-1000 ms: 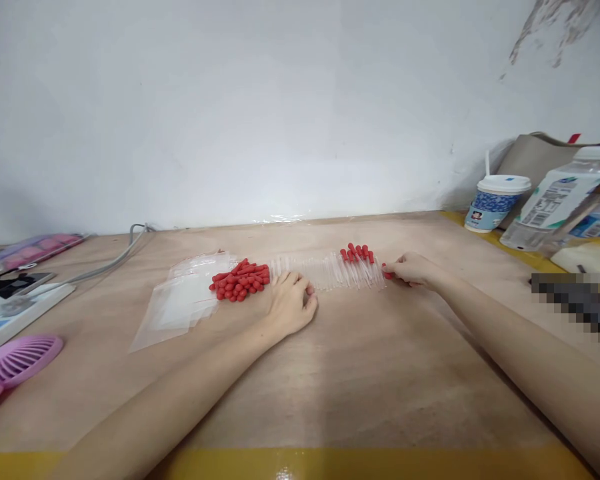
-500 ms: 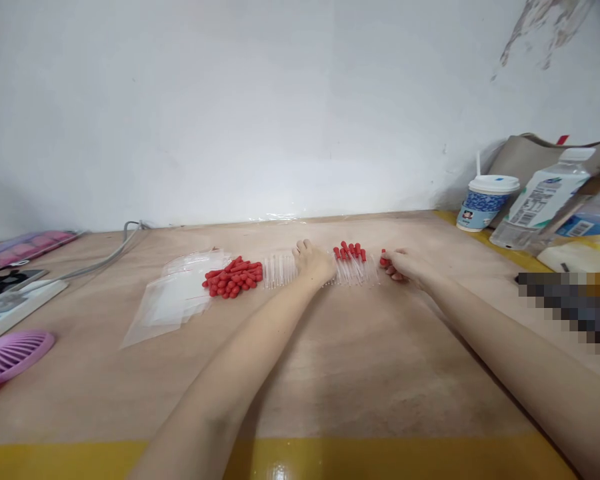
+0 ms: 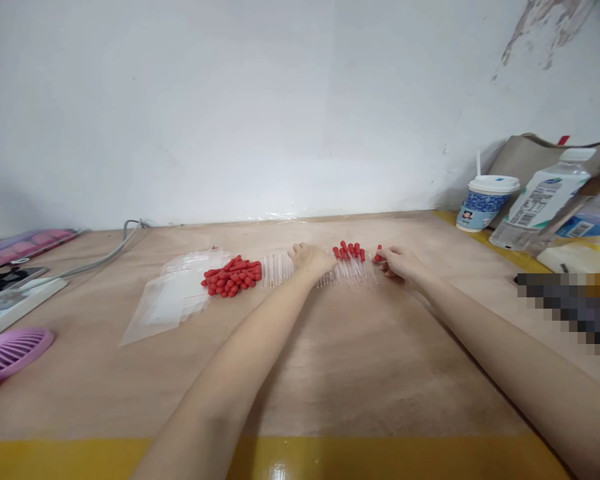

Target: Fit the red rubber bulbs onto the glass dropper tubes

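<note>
My right hand [image 3: 403, 261] pinches a red rubber dropper bulb [image 3: 378, 254] between thumb and fingers; whether a glass tube sits in it I cannot tell. Just left of it lie several glass droppers with red bulbs [image 3: 349, 251] on their far ends. My left hand [image 3: 311, 257] is over the row of clear glass tubes [image 3: 279, 270], its fingers curled; anything between them is hidden. A pile of loose red bulbs [image 3: 233, 277] lies left of the tubes, beside spread clear plastic bags [image 3: 173, 290].
On the right stand a paper cup with a straw [image 3: 486, 201] and a tilted plastic bottle [image 3: 543, 197], with a grey bag [image 3: 515, 157] behind. To the left are a pink fan [image 3: 15, 353], a power strip [image 3: 25, 307] and a grey cable [image 3: 100, 262]. A wall closes off the back.
My right hand has shifted slightly left and away from me with the red bulb. The left hand has moved a little to the left over the tubes.
</note>
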`<action>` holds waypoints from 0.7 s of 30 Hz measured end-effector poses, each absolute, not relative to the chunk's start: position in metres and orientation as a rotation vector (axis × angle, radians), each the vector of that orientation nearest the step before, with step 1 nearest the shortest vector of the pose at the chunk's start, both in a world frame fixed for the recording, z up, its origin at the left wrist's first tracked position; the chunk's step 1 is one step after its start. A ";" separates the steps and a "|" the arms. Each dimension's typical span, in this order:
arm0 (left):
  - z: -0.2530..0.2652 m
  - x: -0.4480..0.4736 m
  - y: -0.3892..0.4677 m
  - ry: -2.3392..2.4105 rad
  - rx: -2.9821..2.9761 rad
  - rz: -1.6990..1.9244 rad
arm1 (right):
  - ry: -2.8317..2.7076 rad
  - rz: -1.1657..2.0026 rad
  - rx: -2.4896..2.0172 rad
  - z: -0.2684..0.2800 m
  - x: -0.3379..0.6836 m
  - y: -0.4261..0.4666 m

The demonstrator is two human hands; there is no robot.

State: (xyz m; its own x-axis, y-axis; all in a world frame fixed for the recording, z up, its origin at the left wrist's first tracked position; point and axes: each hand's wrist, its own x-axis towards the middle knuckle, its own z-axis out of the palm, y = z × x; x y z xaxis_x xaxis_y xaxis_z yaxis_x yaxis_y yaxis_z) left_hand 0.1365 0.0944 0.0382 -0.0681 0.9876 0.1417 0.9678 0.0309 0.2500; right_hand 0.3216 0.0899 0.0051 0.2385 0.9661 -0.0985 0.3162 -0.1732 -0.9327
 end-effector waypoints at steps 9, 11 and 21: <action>0.019 0.067 0.026 1.391 2.545 1.164 | -1.163 0.947 -1.557 -0.005 0.324 0.094; 0.011 0.046 0.014 1.266 2.638 1.139 | -1.138 0.949 -1.531 -0.008 0.327 0.097; -0.011 0.015 0.013 1.194 2.703 1.169 | -1.076 0.971 -1.404 -0.012 0.327 0.097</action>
State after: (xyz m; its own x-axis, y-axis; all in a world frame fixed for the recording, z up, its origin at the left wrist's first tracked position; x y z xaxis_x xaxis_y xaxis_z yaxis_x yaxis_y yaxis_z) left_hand 0.0149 0.0134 -0.0106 0.4472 0.6257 0.6392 0.6521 -0.7172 0.2458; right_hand 0.3274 0.0966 -0.0120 0.2615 0.9652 0.0014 0.0975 -0.0249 -0.9949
